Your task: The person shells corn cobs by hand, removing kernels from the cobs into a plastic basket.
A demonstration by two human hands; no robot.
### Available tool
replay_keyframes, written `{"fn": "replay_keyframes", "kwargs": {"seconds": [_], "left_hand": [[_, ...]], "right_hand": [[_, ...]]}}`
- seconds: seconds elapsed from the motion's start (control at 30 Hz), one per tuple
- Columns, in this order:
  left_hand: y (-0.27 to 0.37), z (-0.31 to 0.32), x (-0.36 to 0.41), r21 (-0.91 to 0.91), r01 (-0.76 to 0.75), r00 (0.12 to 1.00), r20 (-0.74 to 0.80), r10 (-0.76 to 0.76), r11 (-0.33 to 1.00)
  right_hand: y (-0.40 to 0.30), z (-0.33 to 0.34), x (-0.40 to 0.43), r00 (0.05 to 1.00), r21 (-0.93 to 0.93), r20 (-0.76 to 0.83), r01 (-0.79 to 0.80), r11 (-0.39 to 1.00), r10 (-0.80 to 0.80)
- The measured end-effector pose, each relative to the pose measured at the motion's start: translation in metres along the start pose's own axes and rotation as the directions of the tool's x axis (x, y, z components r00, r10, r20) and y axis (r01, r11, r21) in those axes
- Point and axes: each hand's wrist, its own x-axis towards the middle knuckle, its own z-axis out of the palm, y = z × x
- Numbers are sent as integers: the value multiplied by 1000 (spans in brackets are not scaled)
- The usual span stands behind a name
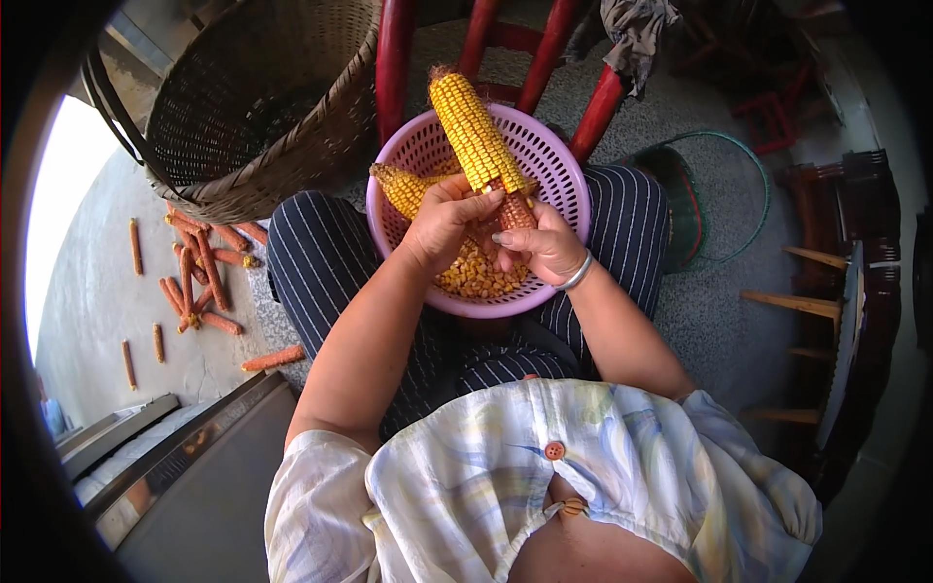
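Observation:
Between my hands is a dried corn cob, its near end stripped to the reddish core and the rest still covered in yellow kernels. My left hand grips it from the left, the thumb at the edge of the kernels. Around the bare near end closes my right hand, with a silvery bangle at the wrist. Below both hands a pink plastic basket with slotted walls rests at my lap. Loose kernels lie in its bottom. Another corn cob leans inside at the left, partly behind my left hand.
A large woven basket with a dark handle stands at the upper left. Bare corn cobs litter the floor beside it. Directly ahead is a red wooden chair, a grey cloth draped on it. At right stands a dark green bucket.

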Motion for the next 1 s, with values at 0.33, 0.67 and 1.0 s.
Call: {"fn": "replay_keyframes", "kwargs": {"seconds": [0.33, 0.67, 1.0], "left_hand": [[-7, 6, 3, 146, -104, 992, -61, 114, 984], [-6, 7, 3, 123, -95, 994, -34, 100, 988], [-8, 7, 0, 66, -213, 976, -24, 215, 975]], "right_hand": [[25, 6, 14, 866, -495, 6, 437, 751, -501], [16, 2, 5, 952, -504, -32, 247, 828, -304], [12, 6, 6, 913, -424, 19, 376, 824, -407]]}}
